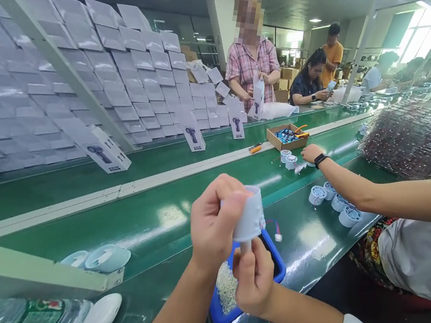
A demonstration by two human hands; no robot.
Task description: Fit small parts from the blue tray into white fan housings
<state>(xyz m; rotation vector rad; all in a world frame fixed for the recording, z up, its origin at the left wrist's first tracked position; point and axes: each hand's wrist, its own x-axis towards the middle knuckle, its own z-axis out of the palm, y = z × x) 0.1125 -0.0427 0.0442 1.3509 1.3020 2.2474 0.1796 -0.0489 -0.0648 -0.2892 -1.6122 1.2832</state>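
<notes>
Along the worktop's [299, 222] near edge, a blue tray [221, 320] holds pale pellets [226, 287]. Above it, the left hand [212, 220] clasps a light-blue housing [249, 218] in curled fingers [233, 207]; the right hand [255, 286] pinches its stem [245, 247].

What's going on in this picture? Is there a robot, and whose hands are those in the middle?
No robot here! The grip is just a person's two bare hands. The camera sits on that person's head and looks forward and down, so you see almost what they see.

The left hand holds a light-blue, cup-shaped part. The right hand pinches a pale stem just under it; I can't tell exactly what that is.

Below the hands is a blue tray with lots of tiny pale pieces in it. On the long green surface stand white boxes with pictures. Over on the right, another person's hand is near more round light-blue parts.
</notes>
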